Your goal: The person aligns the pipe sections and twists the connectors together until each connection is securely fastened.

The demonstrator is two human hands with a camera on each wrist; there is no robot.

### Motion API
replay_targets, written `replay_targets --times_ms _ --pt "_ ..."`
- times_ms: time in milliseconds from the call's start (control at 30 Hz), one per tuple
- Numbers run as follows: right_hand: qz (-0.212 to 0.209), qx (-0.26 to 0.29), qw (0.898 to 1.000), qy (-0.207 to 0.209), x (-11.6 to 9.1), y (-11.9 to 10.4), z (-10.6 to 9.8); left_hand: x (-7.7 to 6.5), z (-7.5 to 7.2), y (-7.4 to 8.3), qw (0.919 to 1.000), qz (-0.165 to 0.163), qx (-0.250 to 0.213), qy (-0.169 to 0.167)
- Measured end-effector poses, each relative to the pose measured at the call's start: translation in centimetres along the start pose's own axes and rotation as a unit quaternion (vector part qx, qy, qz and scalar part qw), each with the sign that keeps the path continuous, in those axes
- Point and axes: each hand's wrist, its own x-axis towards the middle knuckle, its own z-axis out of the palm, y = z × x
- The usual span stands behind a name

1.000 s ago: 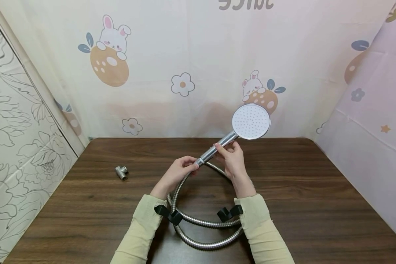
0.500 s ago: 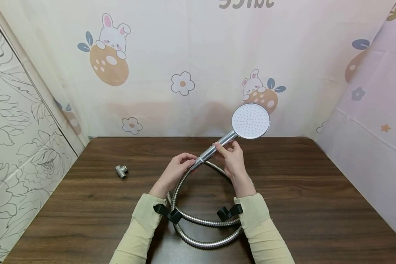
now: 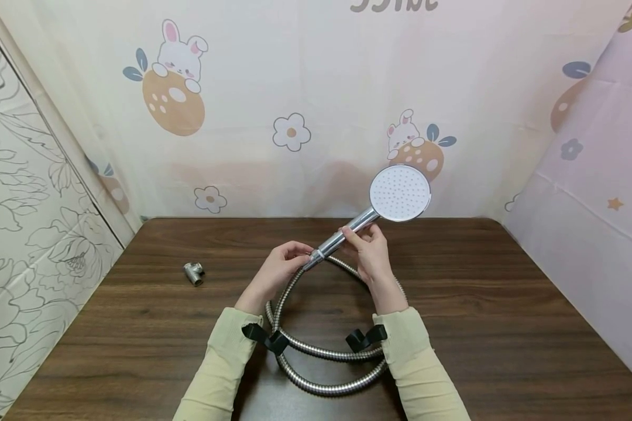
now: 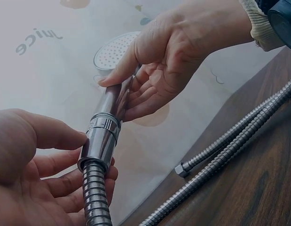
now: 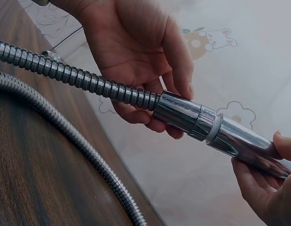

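A chrome hand shower [image 3: 400, 193] with a round white spray face is held up at a slant, its head toward the upper right. My right hand [image 3: 371, 254] grips the handle [image 5: 251, 146] between thumb and fingers. At the handle's lower end, my left hand [image 3: 281, 269] pinches the smooth metal connector [image 4: 98, 146] of the ribbed shower hose [image 4: 96, 193]. Connector and handle sit in one line, with a pale ring [image 5: 214, 129] at the joint in the right wrist view. The hose loops down onto the table beneath both forearms.
A small metal tee fitting [image 3: 193, 273] lies on the dark wooden table [image 3: 505, 327] at the left. The hose's free end carries a hex nut [image 4: 182, 169]. Printed curtains [image 3: 232, 76] stand behind the table, and black straps [image 3: 265, 338] circle both wrists.
My left hand has shifted slightly down and left, its fingers moving along the connector, showing more of it. The right hand and shower head have stayed nearly in place.
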Motion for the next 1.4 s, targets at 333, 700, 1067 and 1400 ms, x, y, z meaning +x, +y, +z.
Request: replay_targets --times_ms 333,700,1067,1400 --pt "0.000 -0.009 1.000 -0.002 -0.01 -0.02 -0.01 0.02 -0.04 -0.09 0.9999 -0.002 0.014 0.006" --pt "-0.001 -0.009 1.000 -0.003 0.12 0.10 -0.03 0.11 0.05 -0.28 0.9993 -0.038 -0.005 -0.004" --pt "-0.006 -0.013 1.000 -0.006 0.14 0.32 -0.17 -0.05 0.13 -0.63 0.9969 -0.050 -0.008 -0.060" --pt "-0.002 -0.016 1.000 -0.004 0.12 0.18 -0.17 -0.02 0.16 -0.26 0.9985 -0.043 0.001 -0.032"
